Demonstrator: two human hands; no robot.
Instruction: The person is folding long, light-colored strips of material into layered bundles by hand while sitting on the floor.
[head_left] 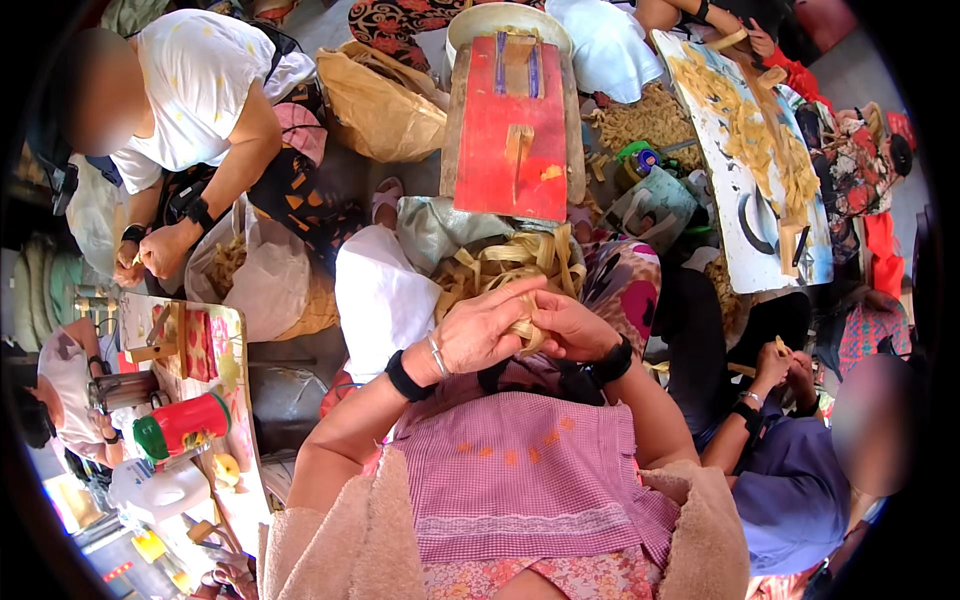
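Hands meet at frame centre: left hand (478,335) curls its fingers over a tan strip (524,330), right hand (568,328) pinches it from beneath. Above, loose strips (510,262) lie unworked below the red board (508,128), so much seems left.

A bunch of flat, pale tan strips (515,262), loosely looped and curling, piled on the lap

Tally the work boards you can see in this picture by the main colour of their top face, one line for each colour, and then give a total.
Red board, straight ahead beyond the hands: 1
White board strewn with pale strips, upper right: 1
Patterned board with red patches, lower left: 1
Total: 3
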